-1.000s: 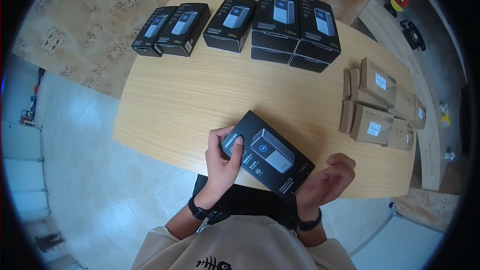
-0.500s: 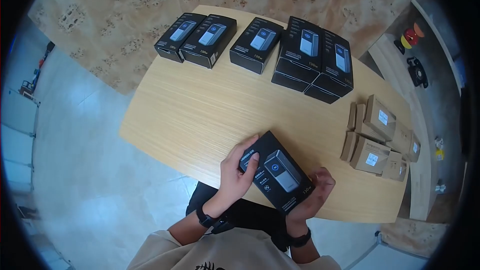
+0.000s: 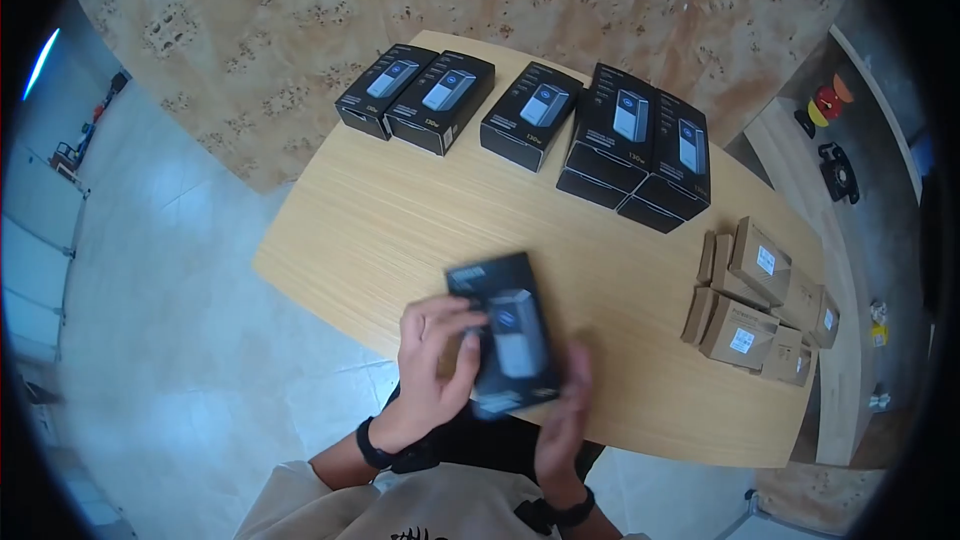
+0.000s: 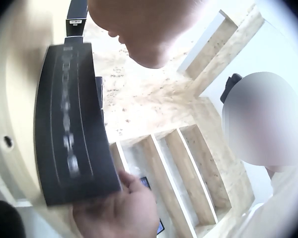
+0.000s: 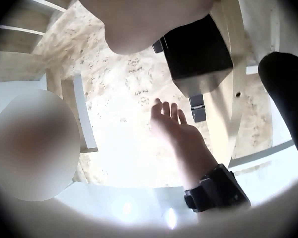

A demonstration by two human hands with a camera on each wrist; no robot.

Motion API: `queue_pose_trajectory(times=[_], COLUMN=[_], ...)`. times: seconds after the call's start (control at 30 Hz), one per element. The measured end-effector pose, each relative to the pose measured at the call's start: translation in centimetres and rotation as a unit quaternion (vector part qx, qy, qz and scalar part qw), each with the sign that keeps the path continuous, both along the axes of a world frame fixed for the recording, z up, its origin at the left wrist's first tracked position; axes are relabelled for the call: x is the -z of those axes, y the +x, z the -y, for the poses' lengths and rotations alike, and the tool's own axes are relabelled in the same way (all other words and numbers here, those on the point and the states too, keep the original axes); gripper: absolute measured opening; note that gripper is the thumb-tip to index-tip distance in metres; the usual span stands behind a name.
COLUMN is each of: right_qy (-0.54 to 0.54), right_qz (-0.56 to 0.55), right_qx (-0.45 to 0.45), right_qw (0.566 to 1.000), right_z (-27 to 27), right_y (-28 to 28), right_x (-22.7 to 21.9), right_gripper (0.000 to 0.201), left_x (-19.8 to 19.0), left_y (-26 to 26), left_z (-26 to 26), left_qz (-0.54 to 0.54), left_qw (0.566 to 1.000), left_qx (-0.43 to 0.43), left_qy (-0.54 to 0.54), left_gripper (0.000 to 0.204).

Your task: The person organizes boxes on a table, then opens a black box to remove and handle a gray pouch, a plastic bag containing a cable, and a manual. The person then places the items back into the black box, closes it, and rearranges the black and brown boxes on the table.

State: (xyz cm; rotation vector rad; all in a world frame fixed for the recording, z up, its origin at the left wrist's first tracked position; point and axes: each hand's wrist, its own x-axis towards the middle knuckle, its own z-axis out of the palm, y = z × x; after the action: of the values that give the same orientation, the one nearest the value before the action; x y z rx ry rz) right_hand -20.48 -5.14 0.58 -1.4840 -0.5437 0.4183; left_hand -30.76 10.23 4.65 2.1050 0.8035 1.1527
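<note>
A black printed box (image 3: pixel 518 340), blurred, is tilted above the near part of the wooden table. My right hand (image 3: pixel 568 420) holds its lower right end, fingers along the edge. My left hand (image 3: pixel 430 370) overlaps the box's left side in the head view. From the right wrist, the left hand (image 5: pixel 181 134) shows loosely bent fingers with a gap to the box (image 5: pixel 198 54). The left wrist view has the box's narrow side (image 4: pixel 69 124), with the right hand (image 4: pixel 119 213) at its lower end.
Several matching black boxes (image 3: pixel 535 115) stand along the table's far edge, some stacked. Brown cardboard boxes (image 3: pixel 740 330) are grouped at the table's right. Beyond them a shelf holds a black telephone (image 3: pixel 838 172) and a colourful figurine (image 3: pixel 825 105).
The held box has turned more upright and shifted left. My left hand has come off its grip at the box's corner. The right hand has moved left with the box. The head view has shifted.
</note>
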Motion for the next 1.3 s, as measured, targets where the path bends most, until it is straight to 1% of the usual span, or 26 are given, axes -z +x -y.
queue_pose_trajectory(times=[0.03, 0.07, 0.1, 0.13, 0.17, 0.2, 0.23, 0.3, 0.33, 0.37, 0.43, 0.5, 0.57, 0.6, 0.67, 0.77, 0.83, 0.87, 0.9, 0.97, 1.0, 1.07, 1.17, 1.3], right_qy=[0.007, 0.013, 0.021, 0.025, -0.020, -0.064, -0.059, -0.053, -0.043, -0.041, -0.051, -0.033, -0.053, -0.048, -0.017, -0.013, -0.009, -0.010, -0.007, -0.013, -0.013, -0.014, -0.036, -0.024], right_qz=[-0.003, -0.005, -0.007, -0.009, 0.058, 0.126, 0.126, 0.135, 0.146, 0.147, 0.136, 0.154, 0.120, 0.121, 0.132, 0.121, 0.118, 0.117, 0.116, 0.114, 0.111, 0.116, 0.109, 0.118], right_qx=[-0.050, -0.100, -0.149, -0.150, -0.178, -0.205, -0.209, -0.218, -0.218, -0.218, -0.284, -0.272, -0.284, -0.283, -0.264, -0.266, -0.270, -0.275, -0.275, -0.281, -0.282, -0.286, -0.291, -0.295], right_qw=[0.999, 0.995, 0.989, 0.988, 0.982, 0.968, 0.968, 0.965, 0.964, 0.964, 0.948, 0.949, 0.950, 0.950, 0.955, 0.956, 0.956, 0.954, 0.954, 0.953, 0.953, 0.951, 0.950, 0.948], right_z=[-0.4, -0.8, -1.1, -1.1, -1.0, -0.9, -0.9, -0.8, -0.7, -0.5, -0.1, -0.4, -0.5, -0.6, -0.7, -0.7, -0.7, -0.7, -0.7, -0.6, -0.6, -0.6, -0.5, -0.4], right_y=[-0.9, -1.5, -1.9, -1.4, -0.3, 0.6, 0.9, 1.2, 1.1, 1.0, 0.9, 0.9, 1.0, 0.9, 0.8, 0.8, 0.8, 1.0, 1.1, 1.1, 1.0, 1.2, 1.3, 1.4], right_x=[-0.1, -0.1, -0.1, 0.0, 0.0, 0.1, 0.2, 0.5, 0.5, 0.6, 0.8, 0.8, 0.4, 0.5, 0.6, 0.4, 0.7, 0.8, 0.9, 1.0, 1.1, 1.0, 0.9, 1.4], right_gripper=[0.053, 0.054, 0.056, 0.056, 0.046, 0.038, 0.038, 0.022, 0.017, 0.017, 0.018, 0.017, 0.016, 0.016, 0.013, 0.012, 0.012, 0.012, 0.012, 0.011, 0.011, 0.011, 0.011, 0.010], left_x=[-0.3, -0.8, -1.5, -2.3, -2.8, -2.8, -2.7, -2.1, -2.1, -1.6, -0.8, -1.0, -0.9, -1.0, -0.9, -0.9, -1.5, -1.4, -1.4, -1.7, -1.7, -1.5, -1.3, -1.3], left_y=[-0.8, -1.6, -2.0, -2.4, -2.7, -3.1, -3.4, -3.9, -4.1, -4.3, -4.7, -5.3, -5.9, -6.2, -7.1, -7.3, -7.0, -6.8, -6.8, -6.5, -6.4, -5.8, -5.4, -5.1], left_z=[0.2, 0.1, -0.1, -0.1, -0.3, -0.6, -1.1, -2.2, -2.9, -3.7, -5.5, -7.3, -9.3, -10.4, -13.7, -18.2, -19.8, -20.6, -21.1, -21.8, -22.1, -22.8, -23.7, -24.1], left_qz=[-0.049, -0.099, -0.101, -0.171, -0.239, -0.279, -0.281, -0.315, -0.327, -0.326, -0.356, -0.357, -0.361, -0.364, -0.357, -0.360, -0.390, -0.388, -0.389, -0.402, -0.405, -0.394, -0.397, -0.411], left_qw=[0.998, 0.992, 0.991, 0.982, 0.967, 0.957, 0.956, 0.945, 0.940, 0.940, 0.920, 0.919, 0.915, 0.914, 0.916, 0.912, 0.902, 0.899, 0.898, 0.894, 0.893, 0.888, 0.886, 0.879], left_qx=[0.029, 0.039, 0.039, 0.028, 0.015, 0.002, -0.003, -0.021, -0.026, -0.028, -0.081, -0.087, -0.112, -0.127, -0.130, -0.145, -0.162, -0.165, -0.167, -0.178, -0.178, -0.211, -0.216, -0.219], left_qy=[0.042, 0.068, 0.072, 0.079, 0.085, 0.081, 0.083, 0.090, 0.097, 0.099, 0.141, 0.142, 0.140, 0.129, 0.127, 0.130, 0.089, 0.118, 0.120, 0.085, 0.085, 0.104, 0.100, 0.107], left_gripper=[0.033, 0.038, 0.038, 0.040, 0.043, 0.052, 0.052, 0.060, 0.064, 0.064, 0.063, 0.063, 0.063, 0.063, 0.063, 0.063, 0.062, 0.063, 0.063, 0.063, 0.063, 0.063, 0.063, 0.064])
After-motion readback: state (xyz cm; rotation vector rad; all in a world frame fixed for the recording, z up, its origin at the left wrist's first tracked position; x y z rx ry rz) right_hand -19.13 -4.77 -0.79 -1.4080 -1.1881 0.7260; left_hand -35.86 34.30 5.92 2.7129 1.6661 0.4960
